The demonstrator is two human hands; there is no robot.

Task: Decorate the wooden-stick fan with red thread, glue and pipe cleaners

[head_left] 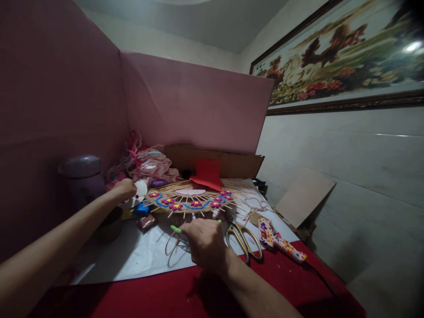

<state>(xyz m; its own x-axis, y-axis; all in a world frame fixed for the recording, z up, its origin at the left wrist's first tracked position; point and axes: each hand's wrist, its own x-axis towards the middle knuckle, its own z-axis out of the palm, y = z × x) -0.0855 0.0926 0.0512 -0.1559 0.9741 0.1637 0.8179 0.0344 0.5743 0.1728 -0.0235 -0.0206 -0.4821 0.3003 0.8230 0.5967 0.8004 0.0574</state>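
My left hand (125, 190) reaches to the far left with its fingers curled closed. A white fluted, shell-like piece (141, 187) is right at its fingertips; whether they grip it I cannot tell. My right hand (206, 238) is closed at the front middle on a soft-looking green strip (176, 229), whose end sticks out to the left. Just beyond it lies a fan-shaped stick craft (196, 205), decorated with pink flowers with yellow centres and a wavy blue line. Gold-handled scissors (244, 240) lie right of this hand. A loop of twine (169, 247) lies left of it.
A flower-patterned glue gun (281, 245) with a cord lies at the right. Blue (141, 209) and brown (146, 223) packets sit near the left hand. Behind stand red folded paper (208, 173), crumpled pink material (155, 165) and a cardboard strip (232, 162). Pink panels (195, 101) enclose the left and back.
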